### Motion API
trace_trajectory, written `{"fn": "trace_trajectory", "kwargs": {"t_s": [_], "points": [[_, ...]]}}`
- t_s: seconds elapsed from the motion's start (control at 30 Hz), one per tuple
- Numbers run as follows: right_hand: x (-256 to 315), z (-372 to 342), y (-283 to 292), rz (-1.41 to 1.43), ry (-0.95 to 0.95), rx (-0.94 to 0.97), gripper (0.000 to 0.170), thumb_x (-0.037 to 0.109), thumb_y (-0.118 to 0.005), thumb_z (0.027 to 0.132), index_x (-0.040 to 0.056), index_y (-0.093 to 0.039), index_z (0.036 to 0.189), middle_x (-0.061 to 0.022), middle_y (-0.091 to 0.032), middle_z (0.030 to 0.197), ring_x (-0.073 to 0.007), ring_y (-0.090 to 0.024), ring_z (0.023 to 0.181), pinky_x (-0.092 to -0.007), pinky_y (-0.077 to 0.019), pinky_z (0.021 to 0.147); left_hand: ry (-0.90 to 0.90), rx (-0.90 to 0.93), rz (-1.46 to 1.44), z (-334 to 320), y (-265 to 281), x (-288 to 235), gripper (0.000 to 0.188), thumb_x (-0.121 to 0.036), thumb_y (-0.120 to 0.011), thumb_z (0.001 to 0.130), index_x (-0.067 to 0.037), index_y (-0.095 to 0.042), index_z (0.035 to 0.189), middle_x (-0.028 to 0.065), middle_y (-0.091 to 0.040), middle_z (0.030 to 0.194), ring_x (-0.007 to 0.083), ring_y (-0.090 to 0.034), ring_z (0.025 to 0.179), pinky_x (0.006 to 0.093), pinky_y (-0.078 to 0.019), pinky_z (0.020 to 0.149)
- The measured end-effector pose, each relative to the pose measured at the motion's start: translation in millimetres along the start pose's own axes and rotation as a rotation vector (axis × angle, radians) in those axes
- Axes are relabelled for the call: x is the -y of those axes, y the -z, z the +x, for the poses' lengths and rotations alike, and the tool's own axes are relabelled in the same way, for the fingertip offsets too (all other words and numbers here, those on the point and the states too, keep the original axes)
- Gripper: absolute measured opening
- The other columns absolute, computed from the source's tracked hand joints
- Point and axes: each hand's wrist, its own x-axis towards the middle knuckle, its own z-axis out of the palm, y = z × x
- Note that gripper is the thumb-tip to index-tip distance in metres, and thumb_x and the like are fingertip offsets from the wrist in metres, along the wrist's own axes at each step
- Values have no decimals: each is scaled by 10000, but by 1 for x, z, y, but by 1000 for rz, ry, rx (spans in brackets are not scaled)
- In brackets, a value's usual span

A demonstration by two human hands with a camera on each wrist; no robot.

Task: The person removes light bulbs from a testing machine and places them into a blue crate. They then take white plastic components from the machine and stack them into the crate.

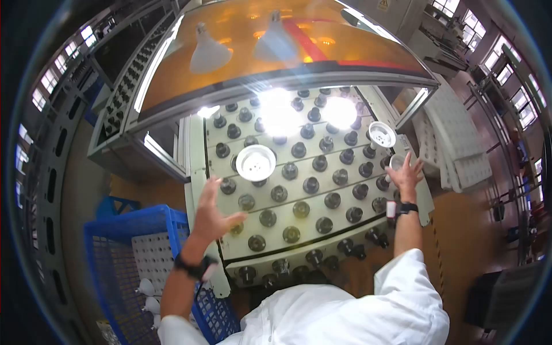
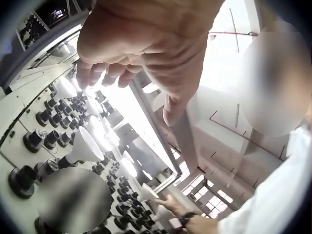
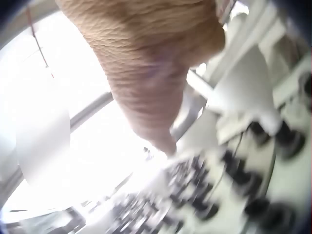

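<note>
Just beside the right hand (image 1: 408,175), spread and grasping nothing: a white bulb (image 1: 397,161) at the right side of a pale board (image 1: 305,168) (touching the thumb or just behind it, hard to tell). Slightly farther up that side, another white bulb (image 1: 382,134), broad face up. Across on the left, the left hand (image 1: 213,218), likewise released, thumb held out, near a wide white bulb (image 1: 256,163). All over the board, rows of black sockets (image 1: 311,184). Toward the back, glaring lit bulbs (image 1: 339,112). Overhead, an amber panel (image 1: 368,34). Down at the left, a blue crate (image 1: 135,217) with a perforated tray (image 1: 152,253) inside.
</note>
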Motion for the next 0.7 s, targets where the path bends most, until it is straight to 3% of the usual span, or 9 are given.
{"fn": "trace_trajectory", "kwargs": {"t_s": [0.07,0.13,0.3,0.37,0.43,0.5,0.57,0.67,0.7], "points": [[-29,17,-21,289,121,490,975,452,-710,613,128,-258,1414,-271,-236,1387,-409,-230,1299,-548,-293,1014,57,41,142,61,-55,20,1069,-468,-794,569,18,-276,1368,311,-240,1407,437,-210,1328,435,-220,1090],[-27,17,-15,306,172,491,971,423,-715,600,124,-267,1408,-266,-244,1381,-418,-239,1289,-552,-311,995,203,144,294,106,-93,29,1195,-590,-770,505,21,-236,1383,280,-211,1432,452,-176,1330,449,-229,1089],[-19,-15,28,186,521,356,935,331,-713,568,110,-306,1380,-252,-264,1362,-432,-270,1258,-542,-341,963,381,267,376,145,-104,6,1185,-481,-783,455,-57,-220,1408,243,-267,1407,414,-265,1297,411,-297,1062],[-13,-27,53,279,776,122,888,279,-700,567,105,-337,1358,-248,-310,1324,-419,-306,1233,-526,-353,949,329,348,310,144,-99,11,1121,-449,-766,471,-39,-262,1384,221,-359,1321,389,-372,1212,403,-352,1012],[-13,-21,50,648,715,72,834,260,-669,615,67,-336,1354,-237,-355,1317,-397,-380,1198,-504,-365,949,145,244,366,130,-106,14,1072,-419,-767,466,-13,-312,1348,231,-411,1234,377,-434,1133,419,-395,957],[-34,-7,31,1524,404,863,796,265,-639,664,17,-323,1351,-224,-375,1329,-372,-431,1183,-484,-363,982,52,108,396,105,-103,6,1086,-392,-794,437,-31,-317,1344,276,-364,1282,422,-427,1114,469,-393,946],[-13,-24,34,2157,-3,1114,806,296,-616,701,-8,-280,1366,-224,-337,1374,-381,-412,1220,-482,-342,1023,75,-30,287,90,-89,-7,1070,-392,-785,467,-57,-299,1359,304,-348,1284,453,-405,1136,490,-356,974],[55,-54,73,2276,58,1438,839,299,-613,715,12,-219,1398,-280,-267,1399,-445,-292,1288,-517,-296,1054,77,-381,-126,75,-38,-13,1020,-348,-759,539,-24,-250,1362,271,-360,1293,415,-366,1213,436,-312,1025],[82,-66,82,2238,102,1528,839,299,-613,715,12,-219,1398,-280,-267,1399,-445,-292,1288,-517,-296,1054,244,-238,-428,59,-6,-15,1036,-352,-758,581,14,-208,1379,248,-359,1309,359,-387,1216,384,-303,1033]]}}
